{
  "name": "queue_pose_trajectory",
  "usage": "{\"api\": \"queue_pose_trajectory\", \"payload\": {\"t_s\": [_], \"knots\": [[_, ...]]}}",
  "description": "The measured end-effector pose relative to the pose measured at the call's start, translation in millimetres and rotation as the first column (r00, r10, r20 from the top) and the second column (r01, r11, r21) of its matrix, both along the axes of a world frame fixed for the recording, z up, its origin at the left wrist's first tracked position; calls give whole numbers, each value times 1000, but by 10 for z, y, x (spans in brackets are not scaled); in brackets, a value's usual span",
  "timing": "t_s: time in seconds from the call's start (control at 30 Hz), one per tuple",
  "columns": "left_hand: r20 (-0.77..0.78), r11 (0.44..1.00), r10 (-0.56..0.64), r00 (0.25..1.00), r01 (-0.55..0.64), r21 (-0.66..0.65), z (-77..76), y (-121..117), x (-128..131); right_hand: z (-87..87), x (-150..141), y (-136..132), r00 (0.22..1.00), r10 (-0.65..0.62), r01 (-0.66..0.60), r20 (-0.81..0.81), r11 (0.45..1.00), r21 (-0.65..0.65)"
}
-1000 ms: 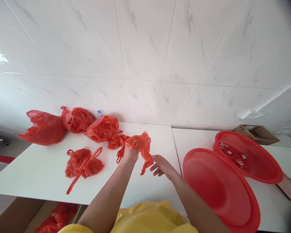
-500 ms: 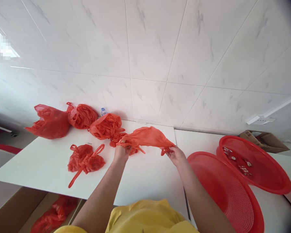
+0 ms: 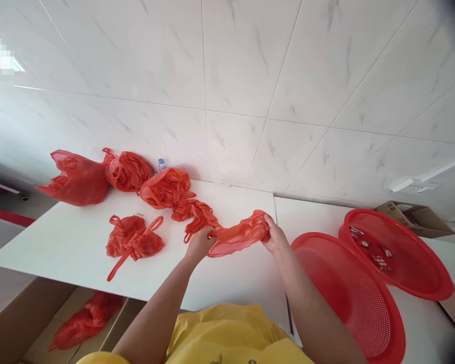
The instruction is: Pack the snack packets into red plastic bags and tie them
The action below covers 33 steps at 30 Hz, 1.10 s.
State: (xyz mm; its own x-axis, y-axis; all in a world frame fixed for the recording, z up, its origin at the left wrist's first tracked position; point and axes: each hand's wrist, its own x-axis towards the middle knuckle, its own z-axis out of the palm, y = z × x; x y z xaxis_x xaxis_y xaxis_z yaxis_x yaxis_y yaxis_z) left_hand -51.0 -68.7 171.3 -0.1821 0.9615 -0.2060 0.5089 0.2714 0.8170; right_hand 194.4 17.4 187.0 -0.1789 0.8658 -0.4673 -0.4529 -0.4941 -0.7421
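We hold one thin red plastic bag (image 3: pixel 238 236) stretched between both hands above the white tabletop (image 3: pixel 68 242). The left hand (image 3: pixel 199 244) has its grip closed on the bag's left end; the right hand (image 3: pixel 275 236) has its grip closed on the right end. The bag sits just left of the large red mesh basket (image 3: pixel 349 298).

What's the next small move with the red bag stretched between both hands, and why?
Probably work the fingers into the bag's mouth to open it. The left hand and right hand each grip an end of the red bag, which hangs flat and crumpled above the white table, its sides pressed together. The red basket sits just right of it.
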Motion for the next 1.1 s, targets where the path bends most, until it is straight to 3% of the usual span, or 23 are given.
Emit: {"api": "queue_pose_trajectory", "payload": {"t_s": [0.17,0.33,0.37,0.43,0.53,0.6,0.67,0.73,0.8,0.87,0.9,1.0,1.1], "knots": [[126,992,-40,991,54,-112,-9,-34,-35,40,15,17,997,79,-79,-11,996,-51],[205,994,-38,978,59,-95,-47,36,165,118,-90,2,977,214,-214,4,977,-8],[243,994,-26,970,50,-94,-59,72,200,131,-96,0,970,239,-240,40,970,39],[318,994,26,948,9,-107,-73,152,221,147,-49,10,931,243,-287,272,948,136],[379,989,134,916,-97,-114,-47,262,148,161,150,51,729,101,-304,677,934,188],[405,980,199,892,-169,-107,-2,305,94,179,278,40,624,-2,-255,781,945,206],[417,971,237,877,-212,-107,51,318,91,204,313,-52,574,-114,-194,811,943,270],[425,969,247,871,-220,-113,100,303,155,217,220,-229,508,-282,-194,814,883,427],[439,974,227,870,-192,-123,144,265,270,192,30,-439,483,-382,-336,788,750,570],[472,984,170,865,-121,-132,192,208,406,118,-185,-593,485,-243,-567,840,644,513],[494,988,133,859,-75,-136,220,175,470,65,-278,-627,449,-131,-651,884,630,424],[611,986,0,792,103,-134,326,68,585,-116,-429,-558,305,93,-728,948,664,169],[809,957,-120,575,284,-59,429,4,494,-268,-408,-388,211,166,-728,963,685,42]]}}
